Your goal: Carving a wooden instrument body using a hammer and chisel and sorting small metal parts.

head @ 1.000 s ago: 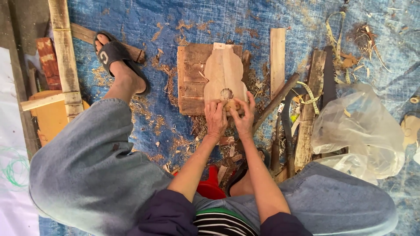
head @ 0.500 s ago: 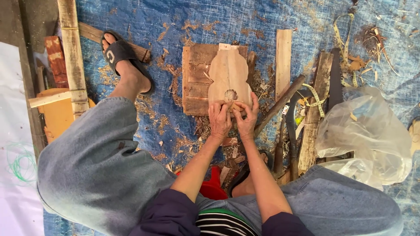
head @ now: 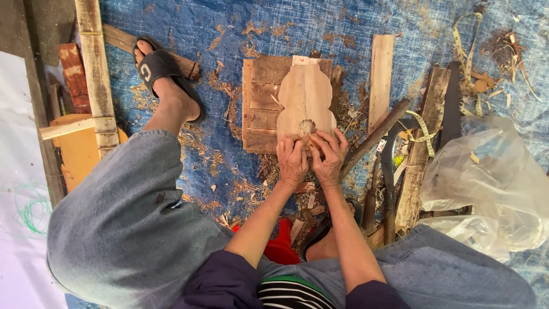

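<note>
While both hands pinch at the hole | left hand (head: 293, 157), right hand (head: 329, 154) on carved wooden blank (head: 306, 100) | I'd brace it against backing board (head: 263, 103), keeping pressure even.

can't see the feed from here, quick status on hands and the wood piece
Left hand and right hand both pressed on near end of curved wood piece, by its hole. Piece lies on plank block. Shavings around, nothing blocking.
</note>
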